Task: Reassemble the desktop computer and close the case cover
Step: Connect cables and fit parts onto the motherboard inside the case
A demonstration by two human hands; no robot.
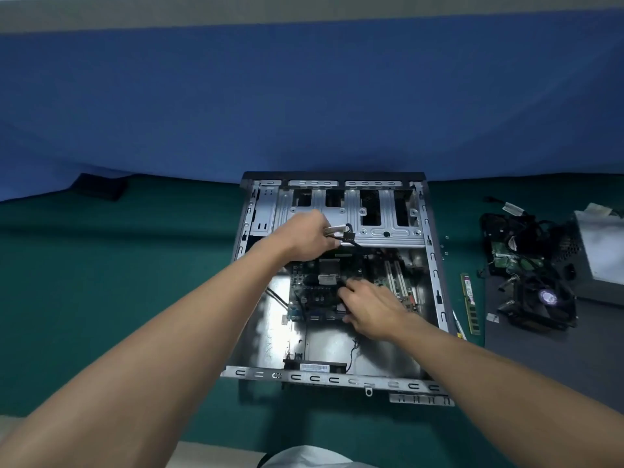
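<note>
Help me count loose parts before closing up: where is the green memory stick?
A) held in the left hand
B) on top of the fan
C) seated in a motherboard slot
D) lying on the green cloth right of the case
D: the green memory stick lies flat on the green cloth just outside the right wall of the case; the left hand grips cables, not the stick.
</note>
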